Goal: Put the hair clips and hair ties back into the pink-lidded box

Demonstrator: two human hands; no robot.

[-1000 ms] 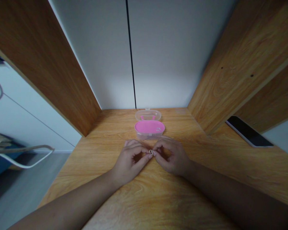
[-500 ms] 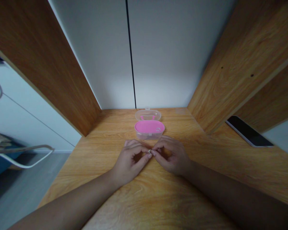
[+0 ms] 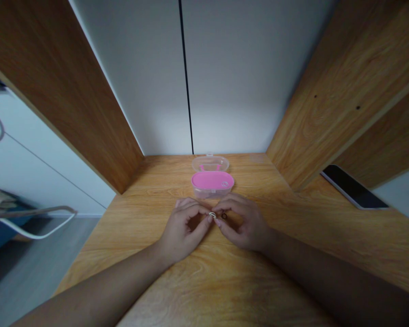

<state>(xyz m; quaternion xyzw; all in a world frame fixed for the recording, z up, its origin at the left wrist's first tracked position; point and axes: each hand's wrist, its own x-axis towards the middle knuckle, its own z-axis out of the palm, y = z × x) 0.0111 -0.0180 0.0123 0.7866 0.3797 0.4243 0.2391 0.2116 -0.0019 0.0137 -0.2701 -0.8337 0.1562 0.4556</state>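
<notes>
A: Left edge of the frame first. What was logged?

B: A pale tube frame point(image 3: 37, 222) at lower left, beyond the edge of the desk point(image 3: 204, 281). Above it, a wooden side panel point(image 3: 54, 81) ran up toward the upper left corner.

A: And the left hand?

B: The left hand point(image 3: 186, 225) rested on the desk just below frame centre. Its fingers were curled in, with thumb and forefinger pinched on a small pale ring point(image 3: 211, 214).

A: Position of that ring?

B: At frame centre, between the two hands. It was just below the pink case point(image 3: 211, 180) in the picture and apart from it.

A: State of the case?

B: Open. Its clear lid point(image 3: 210, 162) lay back toward the white wall point(image 3: 231, 81). One small ring-like item point(image 3: 225, 184) sat in the right end of the case, too small to identify further.

A: The right hand?

B: The right hand point(image 3: 245, 223) was on the desk just right of centre, fingers curled, forefinger tip up against the pale ring. I could not tell whether it gripped anything. A small dark ring point(image 3: 224, 216) showed at its fingers, either held or lying on the desk; I could not tell which.

A: Farther right?

B: A dark phone point(image 3: 352, 186) lay flat on the wood at mid right, well apart from both hands.
</notes>
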